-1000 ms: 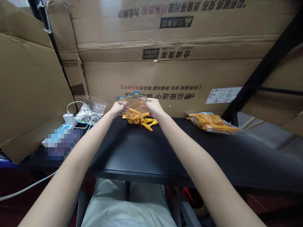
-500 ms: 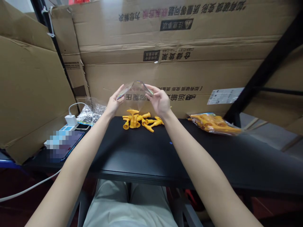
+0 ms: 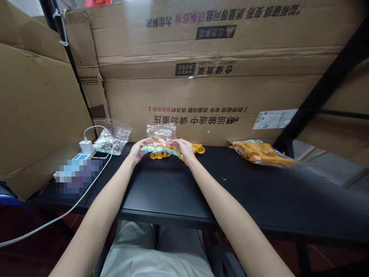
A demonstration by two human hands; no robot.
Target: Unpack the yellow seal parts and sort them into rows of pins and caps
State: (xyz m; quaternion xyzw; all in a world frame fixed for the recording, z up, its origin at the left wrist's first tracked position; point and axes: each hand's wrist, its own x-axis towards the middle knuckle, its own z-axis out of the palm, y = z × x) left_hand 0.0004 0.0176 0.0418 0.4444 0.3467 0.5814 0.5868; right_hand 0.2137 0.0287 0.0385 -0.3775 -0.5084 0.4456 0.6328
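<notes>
Your bag (image 3: 161, 130) is colourless and see-through, with a strip (image 3: 154, 148) in a busy pattern of bright blue and green. The pieces (image 3: 201, 149) are a plain yellow-orange. On your right, the packed bag (image 3: 261, 154) shows yellow-orange through clear film, with a touch of blue-green along its top. Your tabletop (image 3: 167, 184) is solid black; the cardboard panel (image 3: 173, 88) is brown, printed in black and red, its label (image 3: 272, 120) white. Your trousers (image 3: 152, 254) are pale grey-green, the charger (image 3: 86, 146) white.
</notes>
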